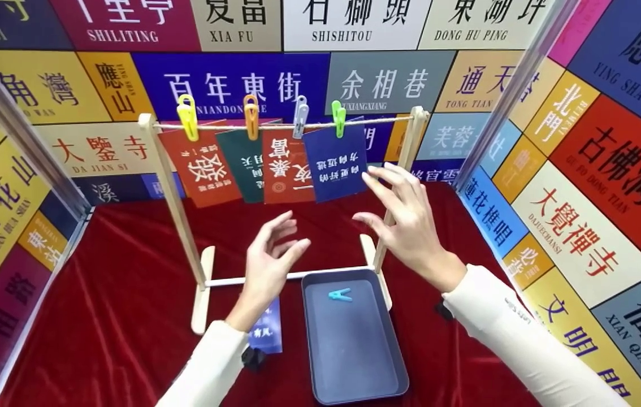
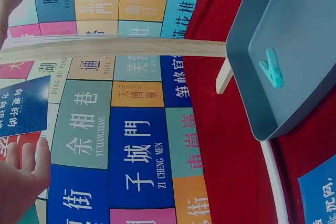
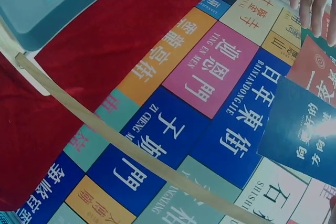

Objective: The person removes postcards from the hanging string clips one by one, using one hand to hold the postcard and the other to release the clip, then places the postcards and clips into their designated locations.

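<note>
My right hand [image 1: 408,220], fingers spread and thumb apart, is beside the right edge of a blue card [image 1: 336,164]; whether a fingertip touches it I cannot tell. A green clothespin [image 1: 339,118] clips that card to a string [image 1: 377,120]. My left hand [image 1: 271,257] hovers below the cards, its fingers loosely bent around nothing. Left of the blue card hang a red card [image 1: 284,169], a dark green card [image 1: 248,169] and another red card [image 1: 202,169]. Their clothespins are lilac [image 1: 300,116], orange [image 1: 251,116] and yellow [image 1: 187,116].
The string spans a wooden rack [image 1: 176,209] on red cloth [image 1: 122,294]. A grey tray [image 1: 354,350] at its front right holds a turquoise clothespin [image 1: 340,294]. Partly behind my left wrist lies a loose blue card [image 1: 268,333]. Panels with printed signs [image 1: 230,85] enclose the back and sides.
</note>
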`<state>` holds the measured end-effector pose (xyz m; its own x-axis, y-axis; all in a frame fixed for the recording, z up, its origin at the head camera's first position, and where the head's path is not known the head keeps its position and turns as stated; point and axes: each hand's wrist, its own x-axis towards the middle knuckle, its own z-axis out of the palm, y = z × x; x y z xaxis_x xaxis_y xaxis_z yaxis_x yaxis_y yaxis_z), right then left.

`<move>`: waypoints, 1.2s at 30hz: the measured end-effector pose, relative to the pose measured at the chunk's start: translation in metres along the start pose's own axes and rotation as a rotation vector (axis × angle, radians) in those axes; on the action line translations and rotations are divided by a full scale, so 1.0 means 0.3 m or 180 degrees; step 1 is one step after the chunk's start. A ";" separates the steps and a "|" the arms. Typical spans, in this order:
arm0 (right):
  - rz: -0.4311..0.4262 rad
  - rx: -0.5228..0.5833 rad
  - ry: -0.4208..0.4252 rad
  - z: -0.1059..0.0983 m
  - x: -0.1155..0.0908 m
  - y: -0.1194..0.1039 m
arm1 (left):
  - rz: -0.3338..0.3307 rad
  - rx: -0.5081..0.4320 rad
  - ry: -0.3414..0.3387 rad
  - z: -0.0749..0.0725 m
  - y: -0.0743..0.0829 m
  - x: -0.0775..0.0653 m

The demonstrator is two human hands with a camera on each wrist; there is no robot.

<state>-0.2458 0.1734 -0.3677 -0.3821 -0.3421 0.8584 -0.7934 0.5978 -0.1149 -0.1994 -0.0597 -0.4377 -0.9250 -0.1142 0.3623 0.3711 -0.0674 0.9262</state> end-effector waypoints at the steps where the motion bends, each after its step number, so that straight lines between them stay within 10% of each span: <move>1: -0.0003 0.0000 0.0006 0.000 0.003 0.003 | 0.0005 0.0001 0.0004 0.002 0.003 0.003; 36: -0.0072 -0.0008 0.0049 -0.039 0.112 0.059 | 0.0150 0.0035 0.0032 0.027 0.030 0.063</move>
<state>-0.2672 0.1809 -0.3350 -0.3568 -0.3445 0.8683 -0.8006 0.5917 -0.0942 -0.2141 -0.0546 -0.4217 -0.9056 -0.1270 0.4046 0.4133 -0.0508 0.9092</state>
